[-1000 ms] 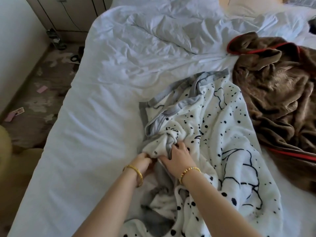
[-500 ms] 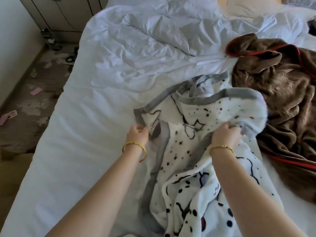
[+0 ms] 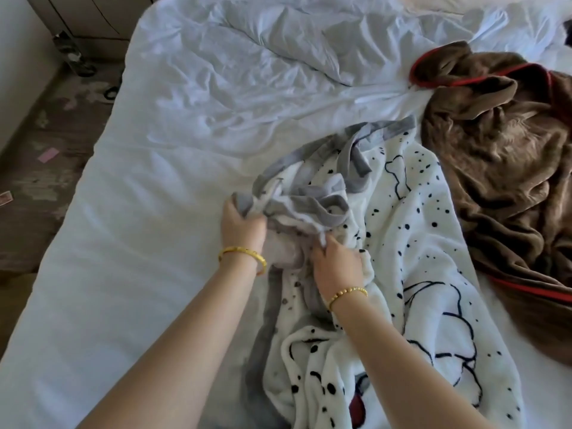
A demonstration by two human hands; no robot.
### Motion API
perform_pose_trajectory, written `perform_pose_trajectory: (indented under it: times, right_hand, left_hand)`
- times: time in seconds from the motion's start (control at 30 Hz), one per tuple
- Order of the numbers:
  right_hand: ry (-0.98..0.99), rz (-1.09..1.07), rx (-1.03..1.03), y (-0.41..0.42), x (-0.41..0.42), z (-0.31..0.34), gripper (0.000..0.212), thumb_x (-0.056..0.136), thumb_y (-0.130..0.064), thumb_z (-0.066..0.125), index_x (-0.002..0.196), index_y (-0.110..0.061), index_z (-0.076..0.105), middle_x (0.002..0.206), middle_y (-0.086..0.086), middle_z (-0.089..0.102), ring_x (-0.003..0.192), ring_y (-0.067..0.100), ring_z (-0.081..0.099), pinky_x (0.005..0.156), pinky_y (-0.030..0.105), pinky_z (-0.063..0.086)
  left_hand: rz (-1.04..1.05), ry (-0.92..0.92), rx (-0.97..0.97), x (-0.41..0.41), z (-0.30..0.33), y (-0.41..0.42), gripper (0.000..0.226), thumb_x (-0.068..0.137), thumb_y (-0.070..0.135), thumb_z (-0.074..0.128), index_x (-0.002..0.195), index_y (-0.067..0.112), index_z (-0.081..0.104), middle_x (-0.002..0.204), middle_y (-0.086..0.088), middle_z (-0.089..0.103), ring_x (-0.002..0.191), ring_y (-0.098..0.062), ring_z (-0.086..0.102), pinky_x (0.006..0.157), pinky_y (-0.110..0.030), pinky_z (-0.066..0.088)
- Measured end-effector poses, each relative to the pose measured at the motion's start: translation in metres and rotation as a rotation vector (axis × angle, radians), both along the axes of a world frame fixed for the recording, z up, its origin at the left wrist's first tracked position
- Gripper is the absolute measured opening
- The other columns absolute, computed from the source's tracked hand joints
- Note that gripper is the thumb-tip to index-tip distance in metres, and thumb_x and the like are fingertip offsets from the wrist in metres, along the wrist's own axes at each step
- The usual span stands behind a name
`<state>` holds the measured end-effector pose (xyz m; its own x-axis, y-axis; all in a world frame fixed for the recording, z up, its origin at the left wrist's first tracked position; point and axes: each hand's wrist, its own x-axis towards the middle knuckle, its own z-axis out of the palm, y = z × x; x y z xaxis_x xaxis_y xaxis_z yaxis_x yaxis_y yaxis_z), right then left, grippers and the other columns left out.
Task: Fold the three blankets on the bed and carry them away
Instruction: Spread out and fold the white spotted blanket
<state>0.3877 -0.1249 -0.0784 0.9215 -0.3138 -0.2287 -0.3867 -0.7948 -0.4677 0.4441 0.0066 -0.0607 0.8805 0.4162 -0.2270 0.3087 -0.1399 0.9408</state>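
Observation:
A white blanket (image 3: 411,249) with black spots and a grey border lies crumpled on the white bed (image 3: 130,249), in front of me. My left hand (image 3: 243,226) grips a bunch of its grey border at the left edge. My right hand (image 3: 337,264) pinches the white fleece just right of that, close to the left hand. A brown blanket (image 3: 501,168) with red trim lies bunched at the right. A rumpled white duvet (image 3: 247,66) covers the far half of the bed.
The bed's left edge drops to a worn floor (image 3: 40,168) with scraps of paper and a small dark object. A cabinet (image 3: 93,17) stands against the wall at the far left. A pillow (image 3: 464,1) lies at the head of the bed.
My right hand has let go of the lifted blanket edge on the right and come back beside my left hand. The raised spotted blanket has dropped flat onto the bed.

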Motion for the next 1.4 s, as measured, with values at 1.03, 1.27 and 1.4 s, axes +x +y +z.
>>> perform_pose_trajectory:
  times: [1.03, 1.27, 1.4]
  right_hand:
    - [-0.26, 0.473, 0.286, 0.114, -0.008, -0.001, 0.035, 0.097, -0.02, 0.047, 0.131, -0.018, 0.053, 0.139, 0.009, 0.045, 0.13, 0.025, 0.038, 0.108, 0.029, 0.03]
    - [-0.223, 0.417, 0.303, 0.116, 0.0, 0.002, 0.039, 0.099, -0.02, 0.039, 0.137, -0.02, 0.046, 0.135, 0.005, 0.047, 0.123, 0.023, 0.042, 0.104, 0.034, 0.036]
    - [-0.193, 0.524, 0.345, 0.114, -0.002, 0.009, 0.035, 0.098, -0.019, 0.04, 0.13, -0.02, 0.053, 0.124, 0.002, 0.055, 0.116, 0.021, 0.045, 0.102, 0.031, 0.035]
  left_hand:
    - [-0.227, 0.289, -0.179, -0.033, 0.007, 0.097, 0.028, 0.082, 0.01, 0.039, 0.094, 0.012, 0.065, 0.104, -0.019, 0.067, 0.102, -0.037, 0.061, 0.095, -0.05, 0.047]
    - [-0.323, 0.286, -0.135, -0.035, 0.016, 0.084, 0.043, 0.093, 0.05, 0.039, 0.09, 0.015, 0.065, 0.098, -0.015, 0.069, 0.095, -0.028, 0.065, 0.086, -0.038, 0.052]
    - [-0.198, 0.248, 0.141, -0.033, 0.013, 0.079, 0.038, 0.096, 0.036, 0.041, 0.105, 0.004, 0.061, 0.104, -0.016, 0.065, 0.093, -0.028, 0.059, 0.075, -0.028, 0.043]
